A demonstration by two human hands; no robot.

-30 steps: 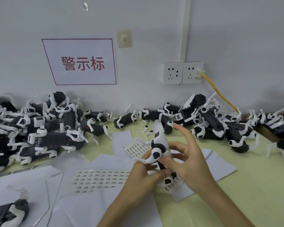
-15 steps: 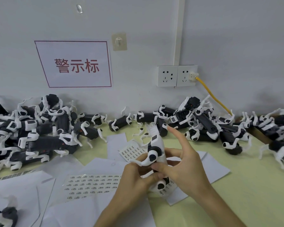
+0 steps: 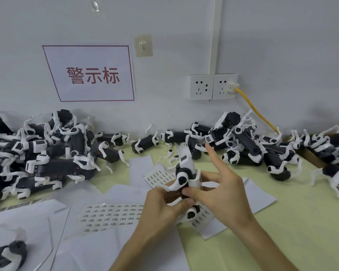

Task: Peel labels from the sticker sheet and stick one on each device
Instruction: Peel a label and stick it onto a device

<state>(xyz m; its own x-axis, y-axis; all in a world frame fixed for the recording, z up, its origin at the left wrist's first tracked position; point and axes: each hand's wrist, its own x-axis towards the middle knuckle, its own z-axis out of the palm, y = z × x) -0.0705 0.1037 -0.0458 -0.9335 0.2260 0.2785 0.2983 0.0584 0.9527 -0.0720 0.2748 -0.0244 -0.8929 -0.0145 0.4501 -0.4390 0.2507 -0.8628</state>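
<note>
Soft, even indoor light from above, moderately bright with a cool grey cast. Faint, blurry shadows lie under the piled devices (image 3: 55, 167) at the foot of the wall (image 3: 282, 45). The clear sticker sheet (image 3: 110, 216) shows a slight sheen. Focus is sharpest around the held device (image 3: 187, 166); the edges soften, and the wide lens slants the sign (image 3: 90, 73).

— What is lying on the pale green table (image 3: 294, 227)?
— White papers (image 3: 27, 222) and a sticker sheet (image 3: 110, 215) are lying in front; black-and-white devices (image 3: 53, 165) are lying heaped along the wall.
</note>
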